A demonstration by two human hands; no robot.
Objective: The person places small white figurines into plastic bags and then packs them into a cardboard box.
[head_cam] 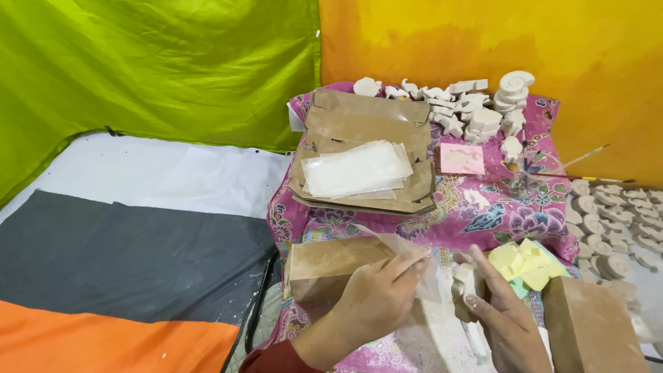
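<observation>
My left hand (376,297) pinches a thin clear plastic bag (407,252) by its edge, above a brown cardboard box (328,266). My right hand (507,318) holds a small white plaster figure (466,283) just right of the bag. Both hands hover over a pink floral cloth (476,207) near its front edge. Yellow and green sponge pieces (525,266) lie right beside my right hand.
A stack of flat brown cardboard (366,117) topped with clear bags (356,169) sits behind. White plaster figures (476,110) crowd the back right, more (608,221) lie right. A pink pad (461,159), brushes (580,160), another brown box (590,324). Green and yellow tent walls behind.
</observation>
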